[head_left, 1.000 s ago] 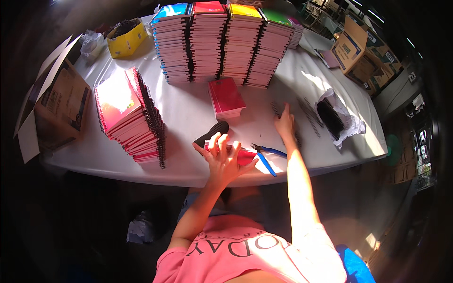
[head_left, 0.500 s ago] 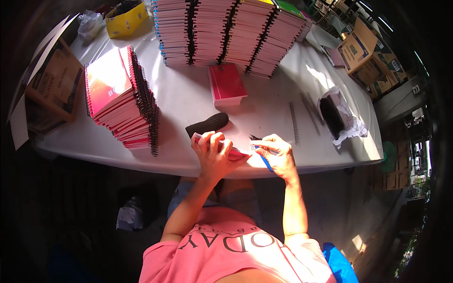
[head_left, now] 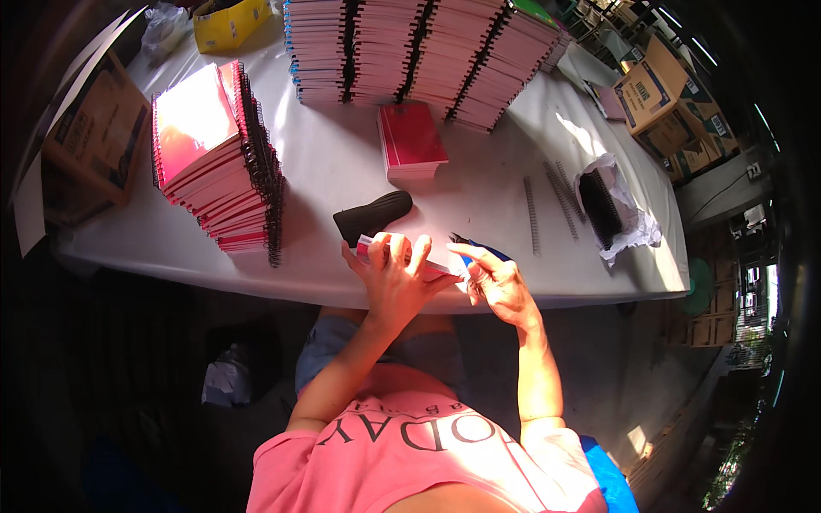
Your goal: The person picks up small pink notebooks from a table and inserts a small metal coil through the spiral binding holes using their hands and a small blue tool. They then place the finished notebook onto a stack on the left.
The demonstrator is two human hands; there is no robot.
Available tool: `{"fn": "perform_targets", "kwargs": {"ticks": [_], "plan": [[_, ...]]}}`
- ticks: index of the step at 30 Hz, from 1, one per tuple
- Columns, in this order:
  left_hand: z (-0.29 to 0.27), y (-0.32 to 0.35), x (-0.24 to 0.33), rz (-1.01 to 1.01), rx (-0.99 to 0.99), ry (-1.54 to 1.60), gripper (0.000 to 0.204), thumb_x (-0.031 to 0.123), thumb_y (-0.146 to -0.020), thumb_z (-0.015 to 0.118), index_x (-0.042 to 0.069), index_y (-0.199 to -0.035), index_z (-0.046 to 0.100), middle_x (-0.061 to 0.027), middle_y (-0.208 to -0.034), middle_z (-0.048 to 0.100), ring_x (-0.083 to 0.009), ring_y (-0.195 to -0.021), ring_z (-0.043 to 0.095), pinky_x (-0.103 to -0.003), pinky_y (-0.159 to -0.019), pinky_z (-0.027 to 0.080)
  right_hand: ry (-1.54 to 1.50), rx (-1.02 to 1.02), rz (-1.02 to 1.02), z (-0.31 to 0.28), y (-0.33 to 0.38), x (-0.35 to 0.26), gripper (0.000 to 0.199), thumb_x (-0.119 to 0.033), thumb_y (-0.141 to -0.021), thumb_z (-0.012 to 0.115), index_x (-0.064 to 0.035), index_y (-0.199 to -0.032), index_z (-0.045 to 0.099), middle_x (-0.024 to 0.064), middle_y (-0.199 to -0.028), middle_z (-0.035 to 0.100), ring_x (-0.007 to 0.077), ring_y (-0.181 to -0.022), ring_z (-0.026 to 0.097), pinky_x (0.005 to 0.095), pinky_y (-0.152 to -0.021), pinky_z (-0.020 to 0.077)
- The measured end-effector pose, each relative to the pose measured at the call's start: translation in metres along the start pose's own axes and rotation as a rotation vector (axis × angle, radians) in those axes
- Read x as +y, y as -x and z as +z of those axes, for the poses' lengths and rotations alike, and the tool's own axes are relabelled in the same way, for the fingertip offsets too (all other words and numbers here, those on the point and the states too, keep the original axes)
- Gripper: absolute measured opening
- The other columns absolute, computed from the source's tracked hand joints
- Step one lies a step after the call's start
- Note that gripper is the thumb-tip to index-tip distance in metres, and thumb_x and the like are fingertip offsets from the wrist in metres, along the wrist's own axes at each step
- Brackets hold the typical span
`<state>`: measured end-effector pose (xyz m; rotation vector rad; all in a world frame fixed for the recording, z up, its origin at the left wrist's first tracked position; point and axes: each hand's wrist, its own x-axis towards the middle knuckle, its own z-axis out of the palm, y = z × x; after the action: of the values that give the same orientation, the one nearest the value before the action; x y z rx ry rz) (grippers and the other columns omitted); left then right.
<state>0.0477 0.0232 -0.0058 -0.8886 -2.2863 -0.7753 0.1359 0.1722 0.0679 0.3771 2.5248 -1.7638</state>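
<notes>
My left hand (head_left: 398, 269) is closed round a thin red-covered notebook (head_left: 436, 270), which it holds tilted above the front edge of the table. Beside the notebook's right end, my right hand (head_left: 503, 286) has curled fingers around small pliers with blue handles (head_left: 494, 250). Fingers cover much of the tool, and its dark tip pokes out on the far left side. Just beyond my left hand lies a long, black, ridged object (head_left: 375, 214) with a rounded end.
A short red notebook stack (head_left: 414, 141) sits mid-table before tall spiral-bound stacks (head_left: 389, 56). Another red spiral-bound pile (head_left: 209, 154) stands left. Loose coils (head_left: 562, 197) and a paper-wrapped coil bundle (head_left: 603, 209) lie right. Cardboard boxes (head_left: 94, 145) and a yellow box (head_left: 229, 26) stand around.
The blue pliers have turned from pointing down below my right hand to lying across behind its fingers. My right hand has shifted slightly nearer me; the left still holds the notebook.
</notes>
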Motion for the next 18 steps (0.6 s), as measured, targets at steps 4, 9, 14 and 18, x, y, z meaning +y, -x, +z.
{"fn": "perform_targets", "kwargs": {"ticks": [4, 9, 14, 18], "plan": [[0.005, 0.006, -0.008, 0.079, 0.052, 0.104, 0.057, 0.062, -0.066, 0.067, 0.018, -0.102, 0.063, -0.0045, -0.097, 0.051, -0.0281, -0.105, 0.042, -0.071, -0.099, 0.014, -0.154, 0.147, -0.171, 0.003, 0.006, 0.003, 0.049, -0.012, -0.080, 0.071, -0.0102, -0.126, 0.051, 0.0056, -0.079, 0.053, 0.0104, -0.067, 0.053, 0.0262, -0.062, 0.0466], [0.002, -0.003, -0.015, 0.122, 0.024, 0.157, 0.056, 0.058, -0.066, 0.070, 0.013, -0.098, 0.063, -0.0055, -0.096, 0.051, -0.0282, -0.101, 0.043, -0.060, -0.093, 0.028, 0.238, 0.144, -0.262, -0.005, 0.004, 0.011, 0.022, -0.007, -0.087, 0.061, -0.0053, -0.110, 0.064, 0.0067, -0.079, 0.061, 0.0117, -0.067, 0.058, 0.0265, -0.063, 0.0479], [-0.004, -0.011, -0.029, 0.111, -0.001, 0.307, 0.052, 0.052, -0.061, 0.077, 0.010, -0.088, 0.061, -0.0057, -0.090, 0.050, -0.0284, -0.097, 0.043, -0.046, -0.085, 0.034, 0.123, -0.114, 0.014, -0.021, -0.024, -0.014, 0.030, -0.014, -0.092, 0.052, -0.0082, -0.121, 0.056, 0.0115, -0.083, 0.065, 0.0195, -0.073, 0.063, 0.0316, -0.075, 0.0514], [-0.028, -0.006, -0.048, 0.081, -0.074, 0.310, 0.052, 0.048, -0.056, 0.082, 0.010, -0.081, 0.057, -0.0055, -0.089, 0.046, -0.0297, -0.098, 0.042, -0.043, -0.085, 0.037, 0.349, -0.251, -0.434, -0.013, -0.088, -0.023, 0.044, -0.007, -0.073, 0.057, -0.0076, -0.117, 0.052, 0.0120, -0.122, 0.053, 0.0270, -0.112, 0.052, 0.0375, -0.098, 0.0400]]}}
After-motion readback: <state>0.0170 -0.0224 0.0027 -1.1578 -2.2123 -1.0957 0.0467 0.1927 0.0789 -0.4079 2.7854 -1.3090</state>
